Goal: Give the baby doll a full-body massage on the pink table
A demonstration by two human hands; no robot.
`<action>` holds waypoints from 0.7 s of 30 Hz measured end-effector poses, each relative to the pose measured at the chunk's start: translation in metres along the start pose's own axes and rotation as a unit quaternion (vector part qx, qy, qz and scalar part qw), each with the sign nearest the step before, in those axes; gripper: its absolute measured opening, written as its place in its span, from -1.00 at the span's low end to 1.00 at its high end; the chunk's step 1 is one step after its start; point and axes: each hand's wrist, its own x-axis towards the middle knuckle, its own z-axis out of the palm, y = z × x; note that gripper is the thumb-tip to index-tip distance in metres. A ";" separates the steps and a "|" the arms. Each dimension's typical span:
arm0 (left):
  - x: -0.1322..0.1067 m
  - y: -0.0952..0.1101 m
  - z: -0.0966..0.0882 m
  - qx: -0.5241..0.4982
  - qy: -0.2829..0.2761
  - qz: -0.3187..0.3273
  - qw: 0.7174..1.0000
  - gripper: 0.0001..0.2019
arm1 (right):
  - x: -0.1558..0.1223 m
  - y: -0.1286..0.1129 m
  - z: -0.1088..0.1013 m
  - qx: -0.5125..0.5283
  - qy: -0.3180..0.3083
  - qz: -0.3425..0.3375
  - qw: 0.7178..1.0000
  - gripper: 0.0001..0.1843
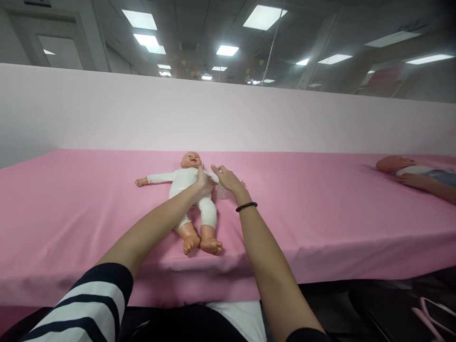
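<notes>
A baby doll (187, 183) in a white body suit lies on its back on the pink-covered table, head toward the wall and bare feet toward me. My left hand (204, 184) is at the doll's side by its chest, thumb raised and fingers curled; what they grip, if anything, is hidden. Close beside it, my right hand (227, 179) hovers over the doll's arm on the right, fingers partly stretched and apart. That arm is mostly covered by my hands. Below my right hand shows a pale, whitish piece (223, 192), perhaps cloth; I cannot tell its kind.
Pink cloth (302, 204) covers the long table and hangs over its front edge. A second doll (392, 165) lies at the far right, with a forearm (427, 184) beside it. Behind stands a low white wall (228, 118) under glass. Dark items sit at lower right.
</notes>
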 end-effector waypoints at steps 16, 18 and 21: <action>-0.021 -0.002 -0.006 -0.090 0.022 -0.037 0.995 -0.36 | 0.000 0.010 -0.003 -0.089 -0.075 -0.044 0.992 -0.72; -0.025 0.001 -0.009 -0.093 0.031 -0.012 0.995 -0.37 | -0.001 0.018 -0.013 -0.119 -0.066 0.018 0.991 -0.72; -0.029 0.006 -0.010 -0.081 0.035 0.007 0.996 -0.37 | -0.005 0.020 -0.024 -0.160 -0.021 0.094 0.982 -0.58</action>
